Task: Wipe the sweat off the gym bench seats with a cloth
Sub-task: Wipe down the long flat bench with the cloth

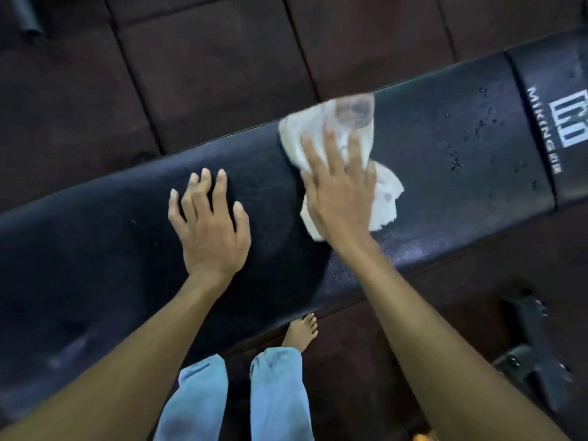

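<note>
A long black padded gym bench seat point(445, 192) runs diagonally from lower left to upper right. A crumpled white cloth point(386, 198) lies on its middle. My right hand point(340, 189) presses flat on the cloth with straight, spread fingers. My left hand point(210, 227) rests on the bare pad to the left of the cloth, fingers spread and slightly bent, holding nothing. Sweat droplets point(458, 160) dot the pad to the right of the cloth. The pad's right end carries a white logo point(566, 122).
Dark rubber floor tiles point(206, 74) surround the bench. A black metal bench foot point(534, 354) sits at lower right. My bare foot point(300, 332) and light blue trouser legs point(276, 396) stand against the bench's near side. A dark tube point(28, 17) lies at top left.
</note>
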